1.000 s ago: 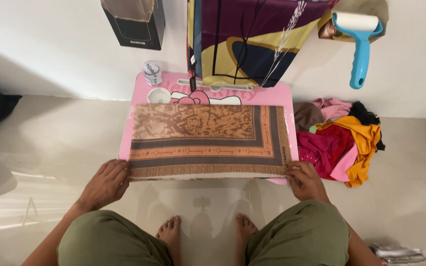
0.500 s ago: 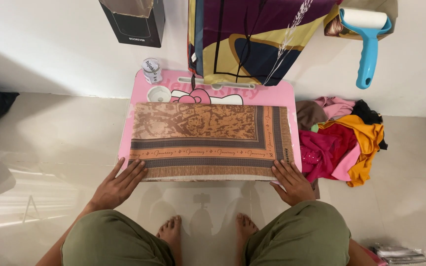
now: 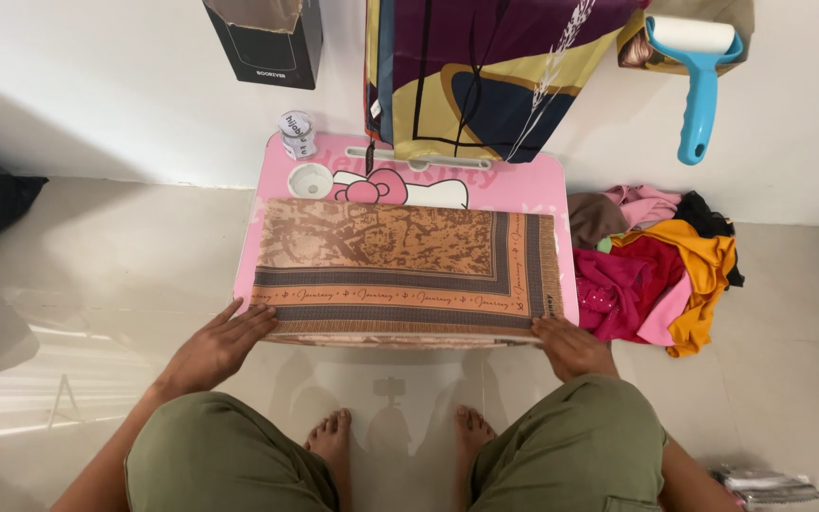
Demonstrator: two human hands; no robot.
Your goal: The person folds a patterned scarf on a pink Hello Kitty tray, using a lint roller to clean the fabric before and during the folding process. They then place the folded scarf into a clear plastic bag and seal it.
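A brown and orange patterned scarf (image 3: 400, 265) lies folded flat on a small pink lap table (image 3: 542, 180). My left hand (image 3: 220, 341) rests flat at the scarf's near left corner, fingers spread and touching its edge. At the near right corner my right hand (image 3: 571, 343) lies with its fingers on the scarf's edge. Neither hand is closed around the cloth. My knees and bare feet show below the table.
A small jar (image 3: 297, 135) and a round cup recess (image 3: 311, 179) sit at the table's back left. A pile of coloured clothes (image 3: 661, 265) lies on the floor to the right. A blue lint roller (image 3: 699, 76), patterned cloth (image 3: 485, 66) and black box (image 3: 267, 38) are against the wall.
Both hands have slid inward along the scarf's near edge and flattened on it. The scarf lies much as before.
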